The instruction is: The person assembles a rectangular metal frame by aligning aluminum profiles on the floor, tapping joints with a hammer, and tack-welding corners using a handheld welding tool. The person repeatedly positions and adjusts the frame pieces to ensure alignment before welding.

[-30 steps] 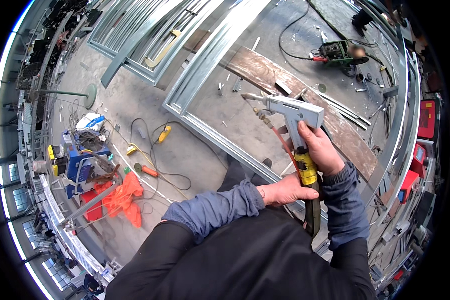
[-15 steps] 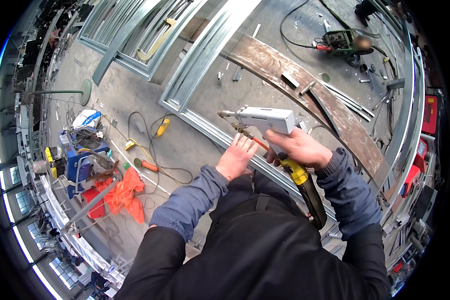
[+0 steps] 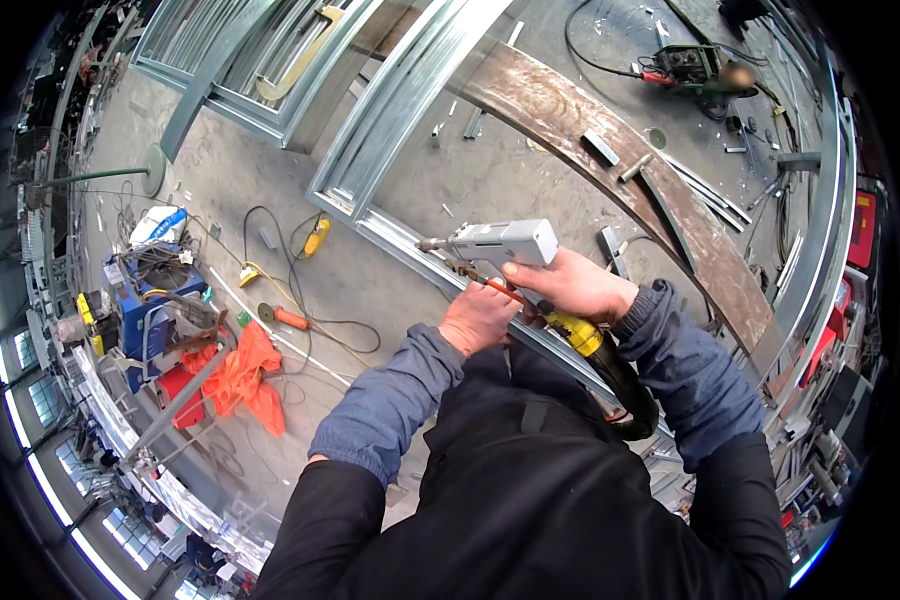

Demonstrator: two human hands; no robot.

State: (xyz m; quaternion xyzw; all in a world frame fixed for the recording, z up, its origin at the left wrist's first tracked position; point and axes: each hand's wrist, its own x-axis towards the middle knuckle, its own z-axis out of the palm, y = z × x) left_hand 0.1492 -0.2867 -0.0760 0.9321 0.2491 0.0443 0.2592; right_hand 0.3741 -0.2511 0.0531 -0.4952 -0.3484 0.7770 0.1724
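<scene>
One grey gun (image 3: 500,242) in R hand (image 3: 582,286) — L hand (image 3: 478,318) nr red hose (image 3: 504,290).

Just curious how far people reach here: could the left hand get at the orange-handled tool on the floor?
Probably not without stooping: the orange-handled tool lies on the floor to the left, while the left hand is up by the red hose. Nothing seems to block the way.

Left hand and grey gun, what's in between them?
In the head view, the red hose and its brass fitting show between the left hand and the gun.
</scene>
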